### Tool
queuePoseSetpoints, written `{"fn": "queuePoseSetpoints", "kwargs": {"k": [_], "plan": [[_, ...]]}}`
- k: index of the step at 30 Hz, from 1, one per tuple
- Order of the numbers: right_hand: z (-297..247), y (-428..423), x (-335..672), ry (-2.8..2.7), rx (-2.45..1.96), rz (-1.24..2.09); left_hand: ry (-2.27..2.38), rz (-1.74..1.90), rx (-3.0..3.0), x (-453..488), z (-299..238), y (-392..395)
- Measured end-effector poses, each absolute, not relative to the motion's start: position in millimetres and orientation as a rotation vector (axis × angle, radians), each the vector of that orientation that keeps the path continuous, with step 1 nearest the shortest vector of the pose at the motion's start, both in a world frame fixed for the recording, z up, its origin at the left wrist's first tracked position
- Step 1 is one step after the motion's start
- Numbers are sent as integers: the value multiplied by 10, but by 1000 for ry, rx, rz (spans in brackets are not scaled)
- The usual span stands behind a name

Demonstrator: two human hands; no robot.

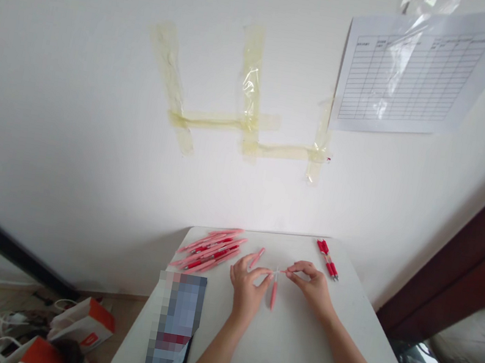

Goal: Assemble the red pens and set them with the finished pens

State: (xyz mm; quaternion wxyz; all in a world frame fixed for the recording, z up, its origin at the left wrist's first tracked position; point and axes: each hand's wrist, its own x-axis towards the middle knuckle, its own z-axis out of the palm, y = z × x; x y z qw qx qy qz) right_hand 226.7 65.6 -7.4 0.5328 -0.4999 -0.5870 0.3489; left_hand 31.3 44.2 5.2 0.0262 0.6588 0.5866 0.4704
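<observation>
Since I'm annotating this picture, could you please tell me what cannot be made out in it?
Head view:
Thin item between left hand and right hand: too small, ends covered by fingertips.
Phone screen: pixelated.
Printed sheet: text too small, glare.
Pen pile: count hidden by overlap.
Nearer paper bag: cut off by bottom edge.

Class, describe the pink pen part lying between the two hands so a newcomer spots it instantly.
Find the white table against the wall, then the left hand and right hand over it. Between them lies a slim pink pen part. Set apart from the pen pile at left, it is the pink piece nearest the table's front edge.
</observation>
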Motion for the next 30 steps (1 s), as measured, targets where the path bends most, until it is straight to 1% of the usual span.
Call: {"fn": "queuePoseSetpoints", "kwargs": {"k": [18, 30], "plan": [[-99, 649, 2234, -1474, -1187, 859, 1790, 1361, 2055, 339, 61, 415], [-90, 639, 2235, -1650, -1136, 732, 1778, 1322, 2070, 335, 84, 401]]}}
